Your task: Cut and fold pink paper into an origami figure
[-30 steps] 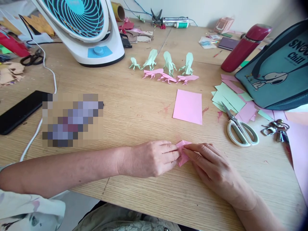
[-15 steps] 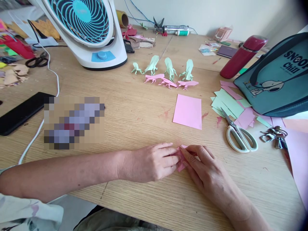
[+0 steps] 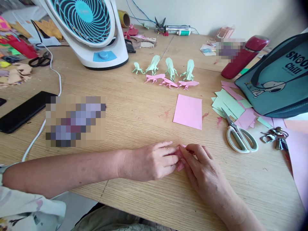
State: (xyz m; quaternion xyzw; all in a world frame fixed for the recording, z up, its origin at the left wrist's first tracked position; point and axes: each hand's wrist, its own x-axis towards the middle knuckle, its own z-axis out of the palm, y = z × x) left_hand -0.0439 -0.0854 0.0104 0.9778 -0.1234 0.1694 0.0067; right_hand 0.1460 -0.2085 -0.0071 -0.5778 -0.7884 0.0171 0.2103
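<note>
A small folded piece of pink paper [image 3: 180, 165] lies on the wooden table [image 3: 134, 106] near its front edge, mostly covered by fingers. My left hand [image 3: 154, 160] comes in from the left and pinches the paper's left side with closed fingers. From the right, my right hand [image 3: 202, 170] presses and grips the paper's top and right side. A flat pink paper square [image 3: 188, 111] lies just beyond the hands. Further back stand several green folded paper figures [image 3: 170, 68] with three pink ones [image 3: 168, 82] in front of them.
White-handled scissors [image 3: 237, 133] and green and pink paper scraps [image 3: 231, 104] lie to the right, beside keys [image 3: 274, 134], a teal bag [image 3: 281, 83] and a red bottle [image 3: 243, 56]. A white fan [image 3: 93, 32] stands at back left, with a black phone [image 3: 24, 110] and white cable [image 3: 40, 128].
My right hand has slid left over the pink paper and covers more of it. The left hand stays in place.
</note>
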